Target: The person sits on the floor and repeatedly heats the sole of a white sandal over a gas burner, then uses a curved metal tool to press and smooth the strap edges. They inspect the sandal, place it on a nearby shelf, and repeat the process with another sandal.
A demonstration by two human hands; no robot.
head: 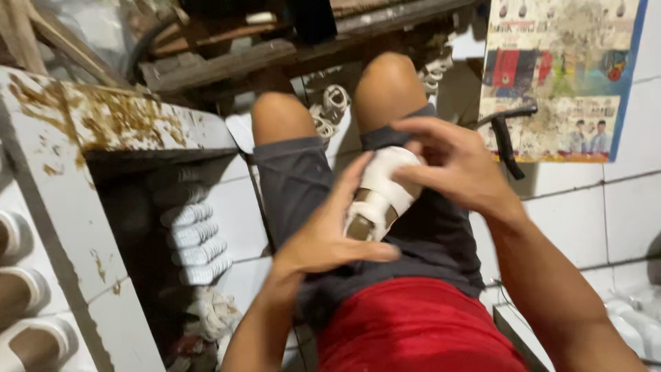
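— What carries the white sandal [377, 196]?
— The person's lap [441, 234], in dark shorts; the sandal rests on the right thigh.
— And at the left?
— A white, glue-stained tabletop [103, 124]; white soles [195, 241] stand stacked on the shelf below, with more sandals [24, 310] lined up at the left edge.

I see my left hand [329, 234] and right hand [454, 165] holding a white strapped sandal with a tan insole [377, 196] over my lap. White ridged soles [195, 234] stack under the glue-stained white table [62, 207].
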